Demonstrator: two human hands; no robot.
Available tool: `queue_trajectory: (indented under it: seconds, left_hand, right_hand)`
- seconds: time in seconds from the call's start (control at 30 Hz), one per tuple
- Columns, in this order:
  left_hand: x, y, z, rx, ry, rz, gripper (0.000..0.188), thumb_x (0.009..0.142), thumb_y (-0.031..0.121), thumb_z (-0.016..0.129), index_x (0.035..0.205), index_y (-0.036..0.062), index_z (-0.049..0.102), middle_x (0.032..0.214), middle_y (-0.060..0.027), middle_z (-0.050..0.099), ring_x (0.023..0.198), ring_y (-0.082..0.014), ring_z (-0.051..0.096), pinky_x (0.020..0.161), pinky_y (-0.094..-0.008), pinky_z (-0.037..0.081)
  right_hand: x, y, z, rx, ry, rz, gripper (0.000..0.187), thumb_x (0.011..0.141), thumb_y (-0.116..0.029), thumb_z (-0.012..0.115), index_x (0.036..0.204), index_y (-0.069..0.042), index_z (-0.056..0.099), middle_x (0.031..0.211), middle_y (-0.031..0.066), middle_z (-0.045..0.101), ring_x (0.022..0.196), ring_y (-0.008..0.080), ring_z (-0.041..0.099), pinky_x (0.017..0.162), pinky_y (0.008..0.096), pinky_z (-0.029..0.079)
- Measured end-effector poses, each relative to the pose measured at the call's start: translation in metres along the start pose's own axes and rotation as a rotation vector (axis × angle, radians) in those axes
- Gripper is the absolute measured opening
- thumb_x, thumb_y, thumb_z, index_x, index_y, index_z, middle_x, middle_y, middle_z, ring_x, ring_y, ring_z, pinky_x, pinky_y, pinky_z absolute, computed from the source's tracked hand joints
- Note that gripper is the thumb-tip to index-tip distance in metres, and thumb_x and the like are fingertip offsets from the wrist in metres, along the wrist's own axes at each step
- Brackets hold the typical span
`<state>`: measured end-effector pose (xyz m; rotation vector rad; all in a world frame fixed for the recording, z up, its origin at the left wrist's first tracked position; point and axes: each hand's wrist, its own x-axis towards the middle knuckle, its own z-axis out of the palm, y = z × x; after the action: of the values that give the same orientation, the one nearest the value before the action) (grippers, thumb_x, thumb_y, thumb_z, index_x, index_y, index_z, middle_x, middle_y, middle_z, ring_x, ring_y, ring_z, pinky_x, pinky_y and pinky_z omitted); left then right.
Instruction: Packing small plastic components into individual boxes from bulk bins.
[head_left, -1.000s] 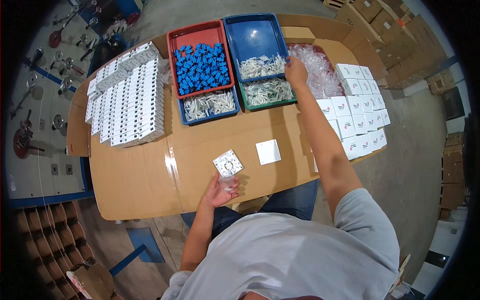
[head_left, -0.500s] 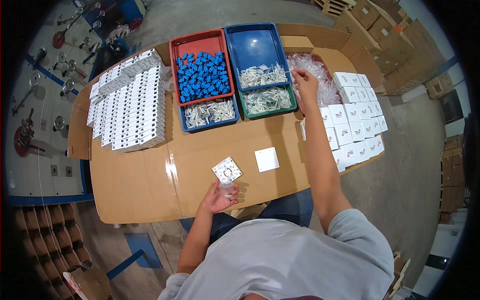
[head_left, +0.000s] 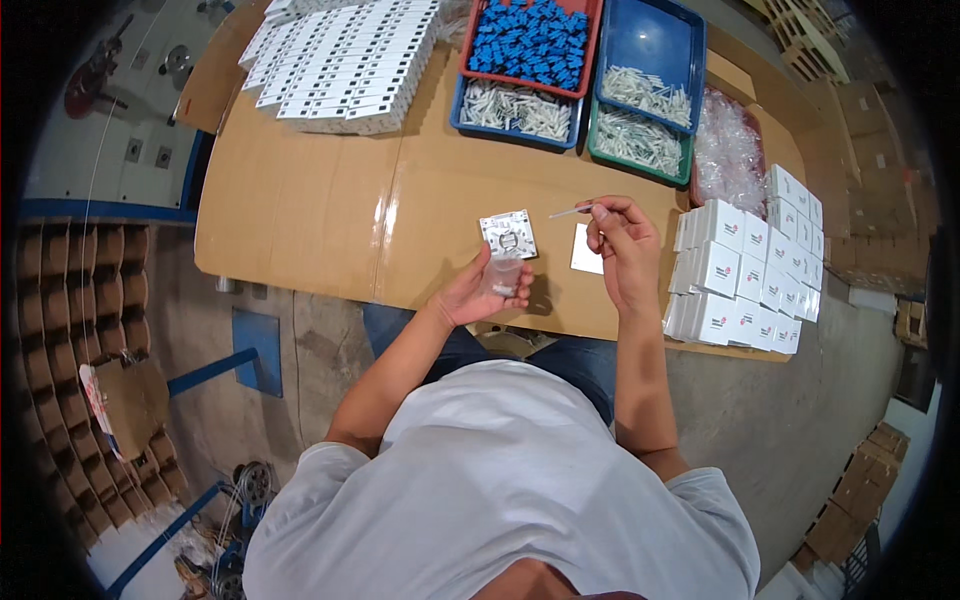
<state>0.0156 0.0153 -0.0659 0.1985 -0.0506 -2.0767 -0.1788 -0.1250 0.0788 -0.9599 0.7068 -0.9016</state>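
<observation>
The left hand point(head_left: 478, 293) sits just below the middle of the frame, fingers curled round a small clear bag point(head_left: 503, 275), holding it up over the near edge of the cardboard table point(head_left: 300, 210). To its right the right hand point(head_left: 622, 245) pinches a thin white piece point(head_left: 570, 212) between thumb and fingertips, the piece sticking out leftward toward the bag, not touching it. Just above the bag a square grey plate point(head_left: 508, 233) lies flat on the cardboard, and a white card point(head_left: 585, 250) lies beside it, partly under the right hand. White boxes point(head_left: 745, 270) are stacked at the right. Along the top run a red tray point(head_left: 590, 45) of blue parts point(head_left: 530, 40), blue trays point(head_left: 650, 40) with white pieces, a heap of clear bags point(head_left: 725, 150), and rows of white strips point(head_left: 340, 60) at upper left.
</observation>
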Motion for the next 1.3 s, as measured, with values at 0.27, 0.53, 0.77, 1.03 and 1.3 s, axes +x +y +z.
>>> queue_trajectory:
  seconds: [0.27,0.53,0.77,1.03,1.3]
  left_hand:
    - [0.001,0.008,0.031,0.148,-0.011,0.046,0.083,0.099,0.07,0.047,0.141,-0.0012,0.054,0.128,-0.0144,0.065,0.109,-0.025,0.065,0.101,-0.0421,0.052]
    - [0.004,0.006,0.033,0.211,0.104,0.086,0.073,0.1,0.07,0.045,0.142,0.01,0.054,0.127,-0.0116,0.065,0.109,-0.026,0.066,0.098,-0.0444,0.054]
    - [0.003,0.005,0.045,0.165,0.165,0.097,0.069,0.101,0.069,0.046,0.133,0.01,0.061,0.12,-0.0088,0.069,0.108,-0.0243,0.068,0.097,-0.0419,0.056]
    - [0.002,0.008,0.058,0.22,0.18,0.079,0.074,0.102,0.071,0.039,0.145,0.0114,0.051,0.131,-0.0104,0.065,0.115,-0.0252,0.067,0.1,-0.0457,0.056]
    - [0.001,0.003,0.07,0.61,0.279,0.221,0.063,0.107,0.056,0.047,0.145,0.0058,0.052,0.131,-0.0081,0.064,0.117,-0.0194,0.064,0.103,-0.0408,0.055]
  right_hand:
    - [0.002,0.013,0.012,-0.401,-0.099,-0.091,0.015,0.097,-0.006,0.071,0.111,-0.001,0.072,0.096,0.0068,0.076,0.075,0.0059,0.061,0.065,0.0211,0.047]
    - [-0.003,0.003,0.044,-0.901,-0.402,-0.062,0.012,0.093,-0.006,0.074,0.104,-0.003,0.074,0.083,0.0031,0.068,0.073,0.0081,0.06,0.064,0.0247,0.046]
    - [0.008,0.013,0.034,-0.989,-0.658,-0.254,0.014,0.091,-0.005,0.072,0.103,-0.002,0.075,0.097,0.0089,0.069,0.079,0.0228,0.063,0.07,0.0341,0.05]
    - [0.003,0.015,0.03,-0.942,-0.781,-0.123,0.019,0.096,-0.015,0.069,0.106,-0.001,0.077,0.128,0.0148,0.062,0.115,0.0286,0.063,0.095,0.0354,0.051]
    - [0.012,0.016,0.019,-0.88,-0.788,0.001,0.02,0.1,-0.011,0.062,0.106,0.002,0.075,0.132,0.0156,0.062,0.121,0.0301,0.06,0.1,0.0378,0.049]
